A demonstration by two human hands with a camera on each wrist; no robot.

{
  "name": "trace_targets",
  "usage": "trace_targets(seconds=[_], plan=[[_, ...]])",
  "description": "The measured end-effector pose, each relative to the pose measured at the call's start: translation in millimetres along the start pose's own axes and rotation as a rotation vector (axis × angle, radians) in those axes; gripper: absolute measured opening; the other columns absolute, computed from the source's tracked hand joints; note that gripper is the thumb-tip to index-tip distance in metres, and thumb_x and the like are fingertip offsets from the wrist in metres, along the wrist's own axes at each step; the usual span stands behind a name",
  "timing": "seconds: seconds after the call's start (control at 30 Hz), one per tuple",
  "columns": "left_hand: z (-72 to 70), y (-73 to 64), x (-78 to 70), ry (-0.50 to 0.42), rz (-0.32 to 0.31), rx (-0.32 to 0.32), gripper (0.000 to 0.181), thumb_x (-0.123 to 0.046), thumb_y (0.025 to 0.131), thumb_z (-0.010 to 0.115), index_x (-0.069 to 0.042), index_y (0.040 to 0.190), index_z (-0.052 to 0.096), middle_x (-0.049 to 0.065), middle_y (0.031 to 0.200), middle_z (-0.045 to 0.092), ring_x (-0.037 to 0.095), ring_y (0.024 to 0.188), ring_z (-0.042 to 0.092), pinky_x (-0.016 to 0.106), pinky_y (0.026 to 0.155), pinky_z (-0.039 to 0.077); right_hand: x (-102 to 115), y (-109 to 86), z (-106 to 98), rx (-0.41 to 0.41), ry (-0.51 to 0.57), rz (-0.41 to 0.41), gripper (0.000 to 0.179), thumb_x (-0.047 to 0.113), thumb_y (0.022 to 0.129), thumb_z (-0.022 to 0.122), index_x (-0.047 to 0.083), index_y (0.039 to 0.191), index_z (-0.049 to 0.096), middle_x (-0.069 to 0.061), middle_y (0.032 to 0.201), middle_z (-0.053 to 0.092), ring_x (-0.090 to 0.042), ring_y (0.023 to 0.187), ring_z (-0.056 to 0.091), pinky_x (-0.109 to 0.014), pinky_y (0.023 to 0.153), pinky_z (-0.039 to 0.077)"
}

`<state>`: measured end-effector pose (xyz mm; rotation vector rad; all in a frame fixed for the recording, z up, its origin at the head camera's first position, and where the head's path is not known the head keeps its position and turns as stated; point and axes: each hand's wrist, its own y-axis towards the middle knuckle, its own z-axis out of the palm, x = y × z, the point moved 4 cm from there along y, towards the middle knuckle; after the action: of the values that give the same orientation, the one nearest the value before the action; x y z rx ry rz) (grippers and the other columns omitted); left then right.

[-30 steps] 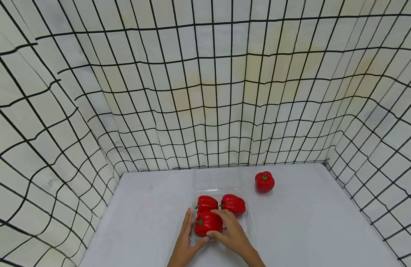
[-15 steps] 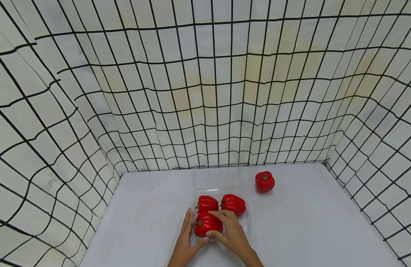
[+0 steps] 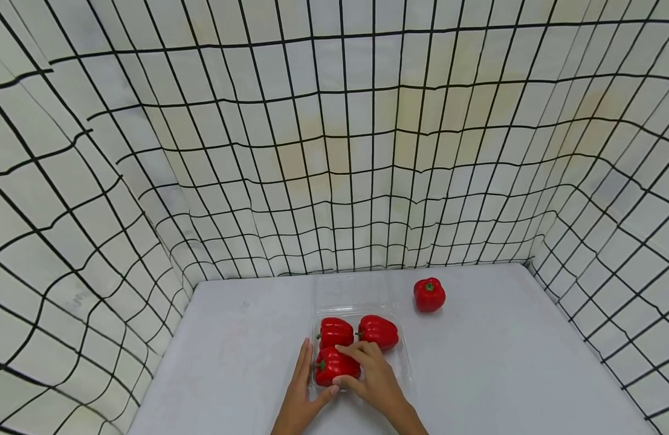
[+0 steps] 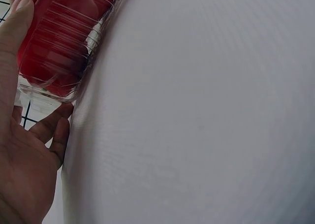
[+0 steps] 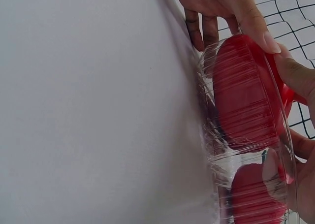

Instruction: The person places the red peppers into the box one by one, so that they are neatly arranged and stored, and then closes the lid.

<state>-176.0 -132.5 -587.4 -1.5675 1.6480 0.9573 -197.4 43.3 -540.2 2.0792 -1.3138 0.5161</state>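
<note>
A clear plastic clamshell container (image 3: 403, 364) stands on the table, its lid (image 3: 352, 292) folded back. Inside, the front red bell pepper (image 3: 334, 367) lies on its side, green stem to the left. My right hand (image 3: 379, 383) grips it between thumb and fingers. Behind it are a back-left red bell pepper (image 3: 336, 331) and a back-right red bell pepper (image 3: 379, 331). My left hand (image 3: 300, 396) rests straight fingers along the container's left side, thumb at the front edge. In the left wrist view, its fingers (image 4: 60, 135) reach down to the table beside the container wall.
Another red bell pepper (image 3: 429, 295) sits upright on the white table (image 3: 492, 356), behind and right of the container. Black netting (image 3: 356, 181) over white walls encloses the back and both sides.
The right hand shifts very slightly left over the front bell pepper, its index finger sliding a little along the top. The whole head view drifts a few pixels. The left hand keeps its place.
</note>
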Motion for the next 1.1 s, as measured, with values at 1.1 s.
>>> trace_targets(seconds=[1.1], plan=[[-0.5, -1.0, -0.4, -0.001, 0.014, 0.002, 0.102, -0.054, 0.081, 0.072, -0.024, 0.158, 0.013, 0.002, 0.166, 0.011, 0.034, 0.150, 0.020, 0.054, 0.110, 0.033, -3.8, -6.5, -0.6, -0.039, -0.048, -0.058, 0.053, 0.050, 0.084, 0.071, 0.028, 0.131, 0.062, 0.004, 0.118, 0.060, -0.013, 0.106, 0.053, -0.038, 0.083, 0.061]])
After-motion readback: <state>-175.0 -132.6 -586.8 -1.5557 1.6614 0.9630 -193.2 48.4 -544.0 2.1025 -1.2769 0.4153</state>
